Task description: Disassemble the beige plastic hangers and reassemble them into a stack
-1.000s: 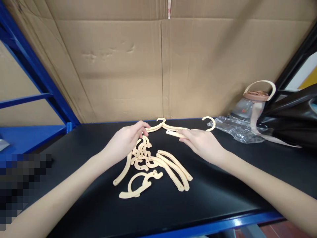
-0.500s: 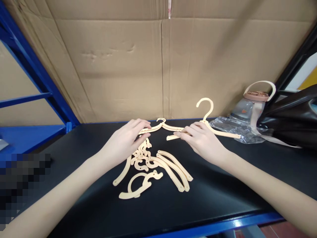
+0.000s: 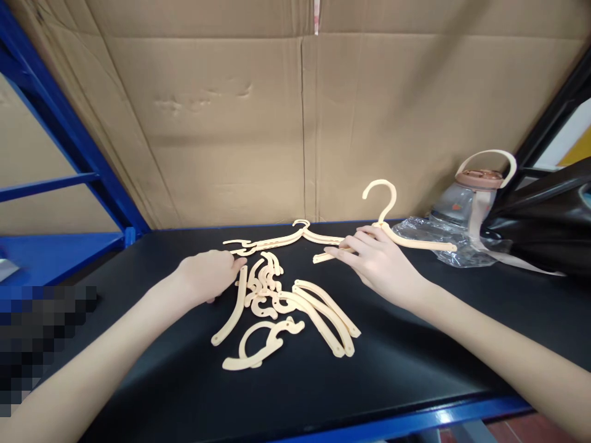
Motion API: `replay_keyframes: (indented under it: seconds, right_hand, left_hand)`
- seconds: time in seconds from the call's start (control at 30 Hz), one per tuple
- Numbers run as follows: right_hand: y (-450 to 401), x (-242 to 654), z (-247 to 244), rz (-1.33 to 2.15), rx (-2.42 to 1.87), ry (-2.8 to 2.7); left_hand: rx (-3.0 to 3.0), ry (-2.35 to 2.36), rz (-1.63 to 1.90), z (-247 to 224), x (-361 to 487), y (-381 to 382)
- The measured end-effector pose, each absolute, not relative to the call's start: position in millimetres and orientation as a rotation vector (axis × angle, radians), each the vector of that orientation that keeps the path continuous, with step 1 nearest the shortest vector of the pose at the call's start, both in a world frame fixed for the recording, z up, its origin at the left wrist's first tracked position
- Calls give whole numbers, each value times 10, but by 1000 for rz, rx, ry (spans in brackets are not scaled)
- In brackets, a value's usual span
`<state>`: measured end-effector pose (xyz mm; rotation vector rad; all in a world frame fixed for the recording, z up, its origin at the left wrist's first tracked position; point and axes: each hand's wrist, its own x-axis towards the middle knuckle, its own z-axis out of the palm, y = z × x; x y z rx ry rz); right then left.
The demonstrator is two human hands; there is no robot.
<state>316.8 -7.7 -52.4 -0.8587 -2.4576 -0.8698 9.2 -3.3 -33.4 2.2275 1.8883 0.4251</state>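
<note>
My right hand [image 3: 369, 255] is closed on a cream plastic hanger [image 3: 418, 244], whose hook stands up above my fingers and whose arms reach out to both sides. My left hand [image 3: 212, 275] is bent beside the upper end of a loose curved hanger arm [image 3: 237, 311]; its fingertips are partly hidden. Small curved pieces [image 3: 265, 277] lie in a pile right of that hand. Several long arms [image 3: 323, 314] fan out to the right of the pile. A hook piece [image 3: 253, 357] lies nearest me.
Another hanger [image 3: 303, 234] lies at the back edge of the black table [image 3: 392, 375]. Clear plastic wrap [image 3: 466, 255], a bottle with a handle [image 3: 462, 194] and a black bag [image 3: 549, 215] are at the right. Cardboard [image 3: 221, 123] stands behind.
My left hand has moved left and toward me, from above the pile to beside the loose arm, uncovering pieces at the back left. The hanger in my right hand has shifted slightly.
</note>
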Motion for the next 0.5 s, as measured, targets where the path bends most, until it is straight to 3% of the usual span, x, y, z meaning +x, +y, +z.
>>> replay_keyframes:
  seconds: [0.1, 0.23, 0.43, 0.5]
  right_hand:
    - [-77, 3167, -525, -856, -864, -2464]
    - [-67, 3167, -531, -864, -861, -2471]
    - [-71, 3168, -531, -774, -879, -2507]
    - [-76, 3162, -539, -743, -865, -2511]
  left_hand:
    - [1904, 1955, 155, -352, 233, -82]
    - [1937, 1717, 226, -376, 390, -130]
    - [2558, 2016, 277, -369, 375, -61]
    - [2788, 1919, 344, -400, 372, -4]
